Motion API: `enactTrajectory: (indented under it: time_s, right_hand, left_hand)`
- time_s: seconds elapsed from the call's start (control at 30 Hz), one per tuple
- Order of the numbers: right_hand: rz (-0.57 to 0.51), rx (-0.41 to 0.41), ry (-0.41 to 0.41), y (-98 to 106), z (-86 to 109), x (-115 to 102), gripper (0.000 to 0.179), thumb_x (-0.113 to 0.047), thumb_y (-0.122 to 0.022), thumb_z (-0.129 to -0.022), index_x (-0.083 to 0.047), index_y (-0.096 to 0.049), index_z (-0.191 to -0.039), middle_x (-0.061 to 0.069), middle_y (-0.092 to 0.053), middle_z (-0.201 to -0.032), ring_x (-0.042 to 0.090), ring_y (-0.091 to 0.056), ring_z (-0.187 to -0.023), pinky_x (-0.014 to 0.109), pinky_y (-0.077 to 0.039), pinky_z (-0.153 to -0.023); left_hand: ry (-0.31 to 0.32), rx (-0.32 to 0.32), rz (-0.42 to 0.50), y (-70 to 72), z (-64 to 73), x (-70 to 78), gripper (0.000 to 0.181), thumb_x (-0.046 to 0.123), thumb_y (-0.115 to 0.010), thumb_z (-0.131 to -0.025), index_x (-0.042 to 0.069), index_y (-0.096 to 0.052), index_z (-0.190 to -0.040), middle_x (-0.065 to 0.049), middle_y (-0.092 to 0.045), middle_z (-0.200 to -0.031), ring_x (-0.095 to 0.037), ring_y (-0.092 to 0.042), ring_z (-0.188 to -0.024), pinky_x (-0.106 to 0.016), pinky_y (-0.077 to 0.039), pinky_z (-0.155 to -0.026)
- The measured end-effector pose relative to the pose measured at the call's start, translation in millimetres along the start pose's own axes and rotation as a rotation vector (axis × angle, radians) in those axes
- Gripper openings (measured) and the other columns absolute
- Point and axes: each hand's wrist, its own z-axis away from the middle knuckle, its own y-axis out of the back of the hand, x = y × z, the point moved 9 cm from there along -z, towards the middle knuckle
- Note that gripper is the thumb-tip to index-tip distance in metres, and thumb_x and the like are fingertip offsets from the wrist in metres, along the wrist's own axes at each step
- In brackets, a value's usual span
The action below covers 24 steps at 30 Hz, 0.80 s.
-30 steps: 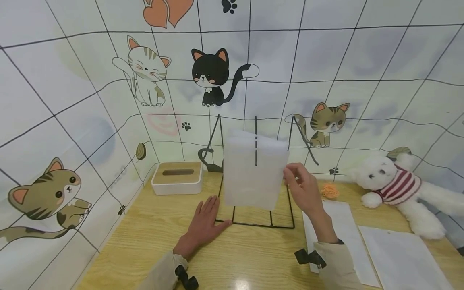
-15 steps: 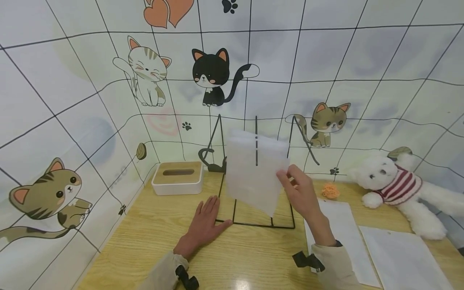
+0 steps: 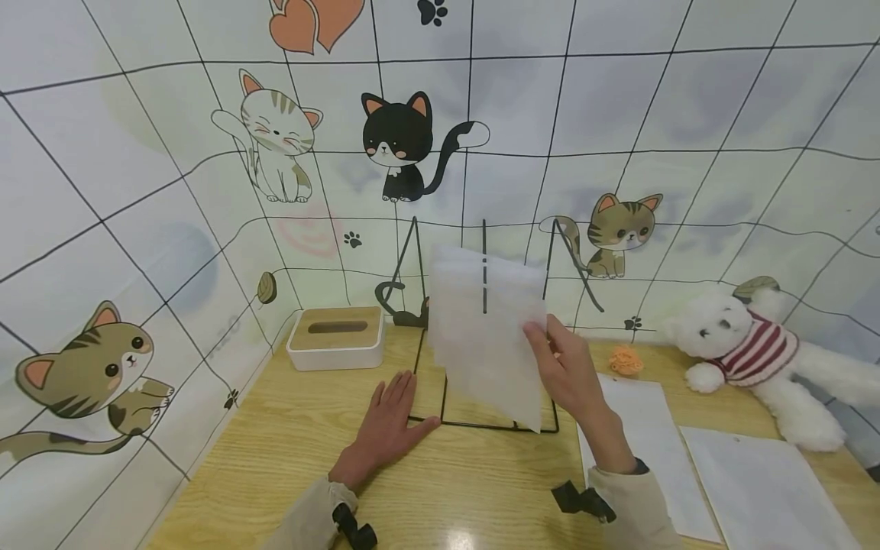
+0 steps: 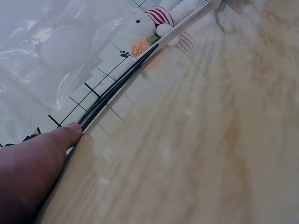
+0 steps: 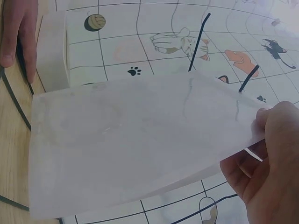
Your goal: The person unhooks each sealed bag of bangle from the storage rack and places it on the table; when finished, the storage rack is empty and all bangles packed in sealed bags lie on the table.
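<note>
A translucent frosted plastic bag hangs at the middle prong of a black wire rack. My right hand pinches the bag's right edge between thumb and fingers. The bag's lower right corner hangs down to the rack's front bar, and its lower edge slants. In the right wrist view, the bag stretches away from the pinching fingers, with two black rods behind it. My left hand lies flat on the table at the rack's left front corner. In the left wrist view, the thumb rests at the black base bar.
A white tissue box with a wooden lid stands left of the rack. To the right lie two white flat sheets, an orange ball-like piece and a white plush bear. A cat-print wall covering closes off the back.
My right hand has shifted slightly left and now pinches farther in on the bag. The bag's lower right corner has swung down and its lower edge tilts more. The left hand stays put.
</note>
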Motion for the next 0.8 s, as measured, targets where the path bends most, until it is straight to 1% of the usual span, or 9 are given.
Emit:
enactTrajectory:
  time_s: [0.17, 0.3, 0.4, 0.53, 0.67, 0.73, 0.8]
  right_hand:
    - [-0.058, -0.001, 0.012, 5, 2.1, -3, 0.011, -0.003, -0.053, -0.101, -0.002, -0.06, -0.093, 0.012, -0.071, -0.083, 0.002, -0.067, -0.074, 0.018, -0.051, -0.059]
    - [-0.118, -0.01, 0.028, 5, 2.0, -6, 0.013, -0.001, -0.052, -0.101, -0.001, -0.064, -0.106, 0.014, -0.074, -0.09, 0.003, -0.069, -0.077, 0.02, -0.055, -0.061]
    - [-0.127, -0.013, 0.027, 2, 1.3, -8, 0.017, -0.003, -0.052, -0.102, -0.003, -0.065, -0.113, 0.013, -0.075, -0.094, 0.004, -0.07, -0.079, 0.021, -0.057, -0.063]
    - [-0.082, -0.005, 0.037, 0, 1.2, -10, 0.019, -0.005, -0.049, -0.103, -0.004, -0.065, -0.113, 0.012, -0.075, -0.095, 0.006, -0.071, -0.082, 0.018, -0.056, -0.066]
    - [-0.041, 0.014, 0.048, -1, 2.3, -12, 0.018, -0.004, -0.049, -0.103, -0.003, -0.065, -0.11, 0.01, -0.075, -0.092, 0.008, -0.069, -0.081, 0.014, -0.053, -0.068]
    - [-0.028, 0.023, 0.043, -1, 3.1, -12, 0.015, -0.004, -0.049, -0.103, -0.002, -0.064, -0.106, 0.007, -0.07, -0.081, 0.007, -0.066, -0.076, 0.013, -0.051, -0.066]
    - [-0.016, 0.033, 0.033, -1, 3.5, -12, 0.013, -0.004, -0.049, -0.103, -0.002, -0.061, -0.098, 0.002, -0.058, -0.068, 0.006, -0.058, -0.067, 0.014, -0.046, -0.06]
  left_hand:
    - [-0.002, -0.004, 0.008, 0.5, -1.0, 1.5, 0.093, 0.064, -0.047, -0.096, 0.0, -0.021, -0.158, -0.016, -0.022, -0.165, -0.031, -0.018, -0.155, -0.056, -0.012, -0.124]
    - [0.007, -0.005, -0.002, 1.6, -0.7, 1.3, 0.092, 0.064, -0.048, -0.096, 0.001, -0.022, -0.158, -0.015, -0.023, -0.165, -0.031, -0.018, -0.155, -0.056, -0.013, -0.124]
    - [0.01, -0.002, -0.006, 2.1, -0.6, 0.8, 0.092, 0.064, -0.048, -0.096, 0.001, -0.023, -0.158, -0.015, -0.024, -0.165, -0.031, -0.019, -0.155, -0.055, -0.013, -0.124]
    - [0.011, -0.003, -0.001, 1.9, -0.8, 0.2, 0.092, 0.064, -0.048, -0.096, 0.001, -0.023, -0.158, -0.015, -0.023, -0.165, -0.031, -0.018, -0.155, -0.055, -0.012, -0.124]
    - [0.007, -0.001, 0.002, 1.1, -0.9, -0.6, 0.091, 0.063, -0.048, -0.096, 0.001, -0.022, -0.158, -0.015, -0.023, -0.165, -0.031, -0.018, -0.155, -0.056, -0.012, -0.124]
    - [0.006, -0.003, 0.001, 0.7, -0.6, -1.1, 0.091, 0.063, -0.048, -0.096, 0.001, -0.022, -0.158, -0.015, -0.023, -0.165, -0.031, -0.018, -0.155, -0.056, -0.012, -0.124]
    - [0.007, -0.004, -0.003, 1.0, 0.3, -1.0, 0.092, 0.064, -0.048, -0.096, 0.001, -0.022, -0.158, -0.015, -0.023, -0.165, -0.031, -0.018, -0.155, -0.056, -0.012, -0.124]
